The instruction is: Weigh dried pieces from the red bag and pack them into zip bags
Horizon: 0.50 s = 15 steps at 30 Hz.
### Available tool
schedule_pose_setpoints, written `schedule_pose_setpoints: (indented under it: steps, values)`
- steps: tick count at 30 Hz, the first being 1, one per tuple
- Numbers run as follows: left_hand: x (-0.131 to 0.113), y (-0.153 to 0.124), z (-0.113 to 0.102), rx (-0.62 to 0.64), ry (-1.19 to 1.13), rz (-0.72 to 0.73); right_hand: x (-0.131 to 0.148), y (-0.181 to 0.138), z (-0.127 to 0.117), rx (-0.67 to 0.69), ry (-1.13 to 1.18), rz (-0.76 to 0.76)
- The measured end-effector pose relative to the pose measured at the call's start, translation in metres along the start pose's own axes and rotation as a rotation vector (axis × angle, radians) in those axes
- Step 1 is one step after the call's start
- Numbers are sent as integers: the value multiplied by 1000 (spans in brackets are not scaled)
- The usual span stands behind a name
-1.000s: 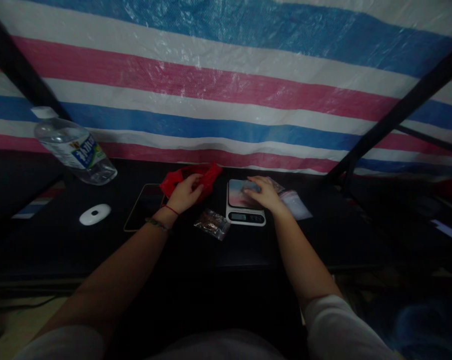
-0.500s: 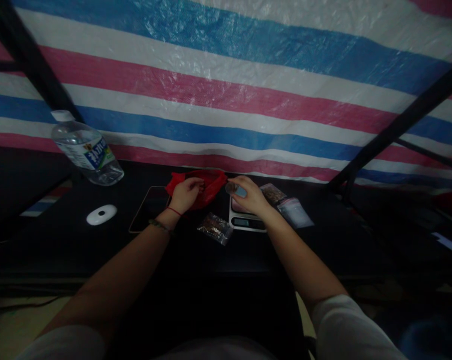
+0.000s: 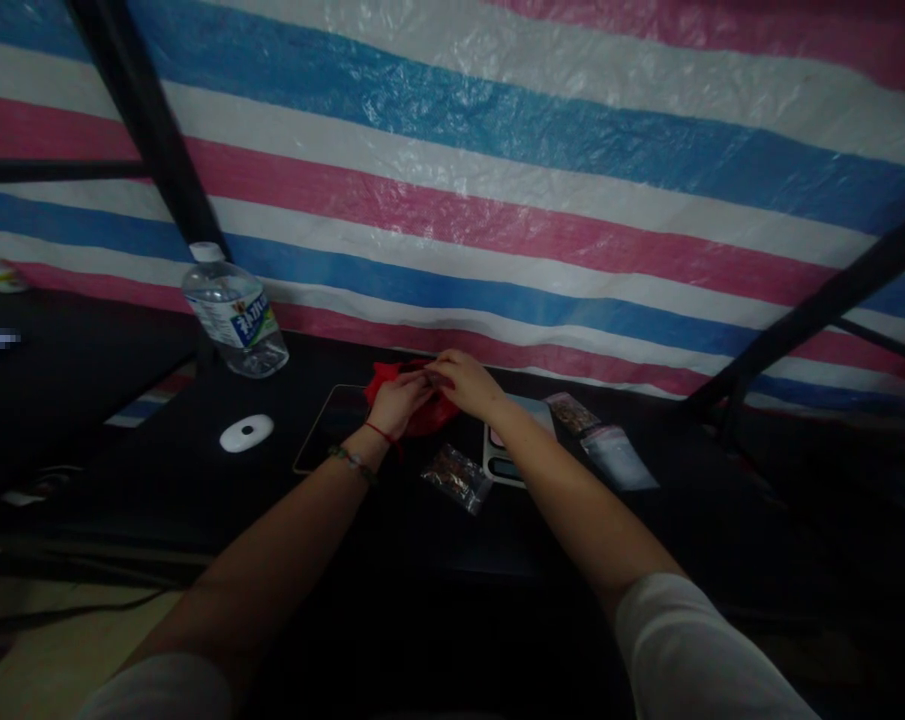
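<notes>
Both of my hands meet over a crumpled red plastic bag (image 3: 432, 418). My left hand (image 3: 401, 402) is at the bag's left side, its fingers drawn together and their tips near the other hand. From the right, my right hand (image 3: 467, 382) reaches over the bag with its fingers bent and closed. What either hand pinches is hidden in the dim light. Partly under my right forearm lies a digital kitchen scale (image 3: 536, 410). A small clear zip bag with brown contents (image 3: 458, 478) rests in front of the red bag.
Right of the scale lie another zip bag of brown bits (image 3: 570, 412) and a whitish clear bag (image 3: 618, 458). Leftward are a tablet-like dark slab (image 3: 330, 432), a white oval device (image 3: 247, 433) and a large clear bottle (image 3: 238, 315). A striped plastic sheet (image 3: 497, 220) hangs behind.
My right hand has moved left from above the scale to the red bag, meeting my left hand. The small round clear thing it held is now out of sight. The view has shifted left.
</notes>
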<state>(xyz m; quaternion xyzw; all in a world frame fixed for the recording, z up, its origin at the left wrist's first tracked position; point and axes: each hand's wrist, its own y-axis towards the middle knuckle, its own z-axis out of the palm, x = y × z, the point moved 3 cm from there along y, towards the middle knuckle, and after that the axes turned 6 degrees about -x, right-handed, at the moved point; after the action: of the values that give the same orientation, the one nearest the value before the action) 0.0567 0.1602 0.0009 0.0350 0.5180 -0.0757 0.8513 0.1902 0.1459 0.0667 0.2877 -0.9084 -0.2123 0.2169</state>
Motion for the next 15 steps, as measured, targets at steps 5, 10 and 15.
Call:
schedule_pose_setpoints:
  steps: [5, 10, 15]
  values:
    - [9, 6, -5, -58, 80, -25, -4, -2, 6, 30, 3, 60]
    - [11, 13, -11, -120, 197, 33, -7, -8, 10, -30, 53, 189]
    - [-2, 12, -13, -121, 661, 229, -7, -15, 18, -60, 153, 337]
